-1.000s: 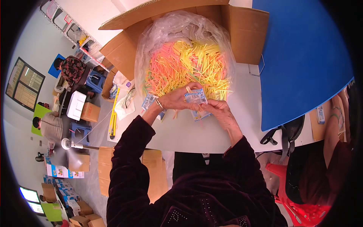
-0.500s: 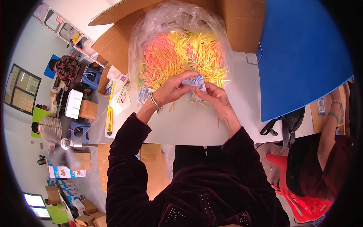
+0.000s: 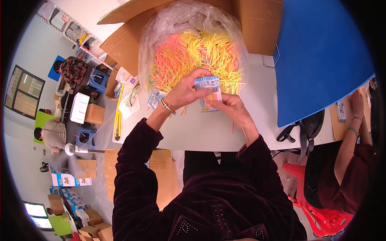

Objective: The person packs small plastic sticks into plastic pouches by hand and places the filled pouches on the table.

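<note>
My left hand [image 3: 185, 94] is closed on a small printed plastic packet [image 3: 209, 83], blue and white with a striped top edge, pinched between thumb and fingers. Pink and yellow sticks show at the packet's lower part. There my right hand [image 3: 236, 112] is closed too, its thumb and fingertips against the packet and sticks. Just beyond both hands, a clear plastic bag [image 3: 146, 60] lies open, full of thin pink, yellow and a few green sticks [image 3: 189, 52]. More blue-and-white packets [image 3: 155, 99] lie beside my left wrist, partly covered by it.
A cardboard box [image 3: 259, 26] surrounds the bag on the white table [image 3: 257, 80]. Glasses [image 3: 134, 94] and a yellow cutter [image 3: 118, 124] lie left. A blue panel [image 3: 317, 60] stands right, with a black bag [image 3: 311, 130] below it. A co-worker's arm [image 3: 350, 144] is at far right.
The packet has turned more upright and faces me, with sticks now showing in its lower part. My right fingers have moved slightly down along it. The co-worker's hand at right has moved forward.
</note>
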### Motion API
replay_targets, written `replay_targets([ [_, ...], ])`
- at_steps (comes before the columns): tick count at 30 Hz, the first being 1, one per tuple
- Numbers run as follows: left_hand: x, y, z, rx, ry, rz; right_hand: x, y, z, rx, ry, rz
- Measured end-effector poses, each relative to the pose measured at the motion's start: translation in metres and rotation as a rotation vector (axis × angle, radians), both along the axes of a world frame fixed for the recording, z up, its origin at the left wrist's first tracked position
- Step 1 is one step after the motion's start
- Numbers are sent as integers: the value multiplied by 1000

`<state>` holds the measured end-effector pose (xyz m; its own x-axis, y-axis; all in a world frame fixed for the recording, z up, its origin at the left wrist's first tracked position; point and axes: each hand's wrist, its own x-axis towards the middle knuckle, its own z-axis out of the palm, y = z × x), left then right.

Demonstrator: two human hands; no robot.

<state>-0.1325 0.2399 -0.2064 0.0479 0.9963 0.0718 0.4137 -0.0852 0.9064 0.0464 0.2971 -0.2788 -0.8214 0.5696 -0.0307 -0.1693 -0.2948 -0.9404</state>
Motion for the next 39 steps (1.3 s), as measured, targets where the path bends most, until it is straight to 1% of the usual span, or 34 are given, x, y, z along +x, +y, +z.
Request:
replay_targets([
  [3,5,-3,6,-58,-6,-21,2,1,0,4,-24,17],
  [5,3,-2,4,-65,71,-37,3,-1,0,19,-31,37],
  [6,3,-2,3,-63,70,-36,3,-3,2,30,-31,39],
  [8,4,-3,4,-47,23,-43,4,-5,5,42,-31,39],
  [9,5,-4,4,-46,23,-45,5,-6,6,-2,-15,21],
  [11,9,-6,8,-38,-105,-53,7,-6,7,-45,1,3],
  [12,9,-7,8,-37,-106,-52,8,-5,7,-23,-2,-13],
  [14,7,-8,7,-38,-217,-24,11,-3,5,1,-5,-29],
  [18,4,-12,-1,-78,-112,-15,12,-3,-2,18,-14,-50],
  [21,11,-12,-4,-6,-112,-28,15,-3,4,11,8,-62],
  [23,15,-11,-8,57,-200,-16,20,-2,6,11,17,-74],
  [25,13,-13,-8,44,-217,-5,29,5,3,232,-22,-207],
  [27,4,-18,-10,26,-233,21,42,13,-1,295,2,-384],
  [28,-7,-21,-11,100,-147,54,52,21,-9,292,2,-371],
  [29,-19,-26,-13,173,-58,88,64,30,-16,344,-89,-402],
  [30,-30,-32,-14,238,-33,141,70,35,-24,397,-178,-434],
  [31,-44,-41,-15,237,-27,152,72,34,-24,394,-171,-423],
  [33,-73,-61,-17,103,190,412,76,28,-21,965,-903,-530],
  [34,-88,-70,-23,103,197,416,72,23,-21,964,-894,-529],
  [36,-111,-86,-43,108,598,613,61,13,-18,1240,-1061,-828],
  [37,-116,-91,-53,109,603,613,57,11,-16,1236,-1056,-829],
  [39,-123,-99,-68,76,692,646,50,9,-11,1377,-869,-951],
])
